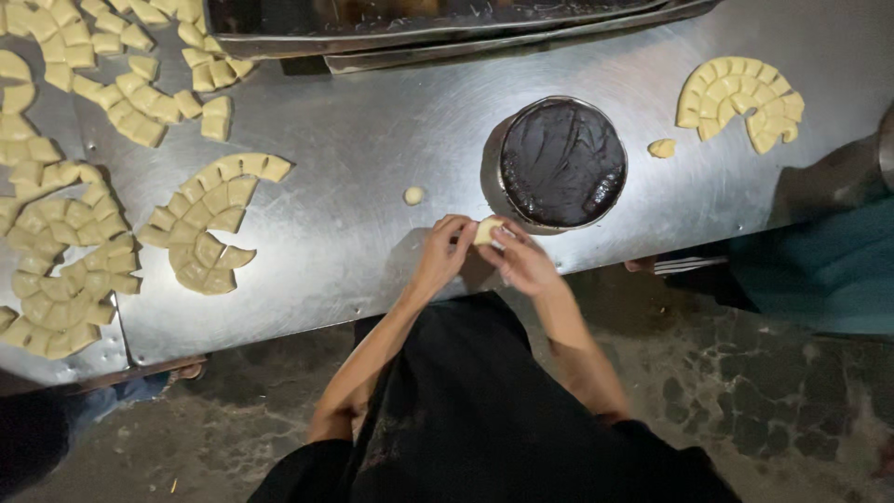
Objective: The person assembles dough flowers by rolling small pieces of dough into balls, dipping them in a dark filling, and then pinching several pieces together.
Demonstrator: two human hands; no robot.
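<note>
Dough piece [485,230], small and pale, sits pinched between both hands at the tabletop's [372,140] near edge: left hand [443,250] and right hand [521,261] clamped on it equally close, the round tin of dark filling [562,162] just beyond.

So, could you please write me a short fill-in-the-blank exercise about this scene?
1. Both hands hold a small piece of ____ between them.
2. The round metal tin holds a dark ____ filling.
3. The cut dough pieces lie on a ____ table.

Missing words: dough; brown; metal
</note>
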